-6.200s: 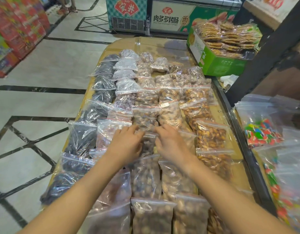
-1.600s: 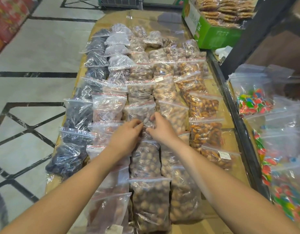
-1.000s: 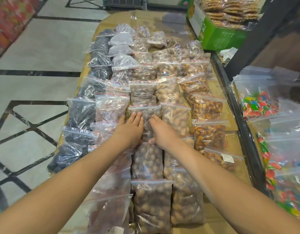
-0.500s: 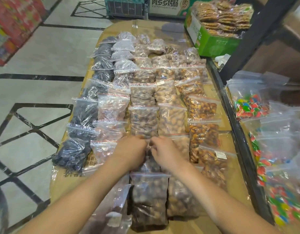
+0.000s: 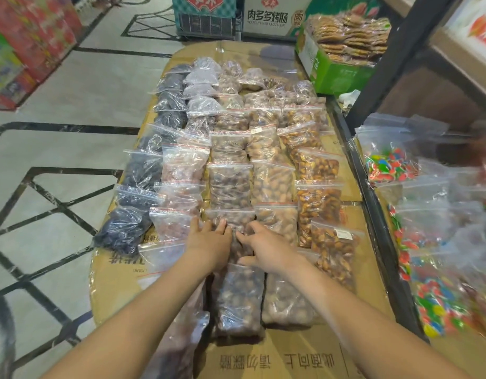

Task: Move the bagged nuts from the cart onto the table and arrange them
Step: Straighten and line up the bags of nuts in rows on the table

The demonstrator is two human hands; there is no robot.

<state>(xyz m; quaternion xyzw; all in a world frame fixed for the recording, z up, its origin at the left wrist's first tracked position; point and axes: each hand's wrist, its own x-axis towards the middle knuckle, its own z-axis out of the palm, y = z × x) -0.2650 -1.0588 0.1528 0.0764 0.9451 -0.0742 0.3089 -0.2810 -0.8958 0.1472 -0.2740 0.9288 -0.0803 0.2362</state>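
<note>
Several clear zip bags of nuts lie in columns on the cardboard-covered table (image 5: 291, 356). Dark bags (image 5: 143, 170) fill the left column, and orange-brown ones (image 5: 318, 201) the right. My left hand (image 5: 209, 242) and my right hand (image 5: 266, 247) lie side by side on one bag of brown nuts (image 5: 236, 221) in the middle column, fingers stretched forward and pressing it down. Most of that bag is hidden under my hands. Just below it lies another bag of brown nuts (image 5: 240, 302), the nearest in that column.
A green box of packed cookies (image 5: 334, 75) stands at the table's far right corner. A black shelf frame (image 5: 373, 214) runs along the right edge, with bags of coloured candy (image 5: 389, 165) behind it. A freezer (image 5: 266, 17) stands beyond the table. Tiled floor lies to the left.
Half a second ago both hands pinched the top of the brown-nut bag. Now they lie flat on it, a little farther up the column.
</note>
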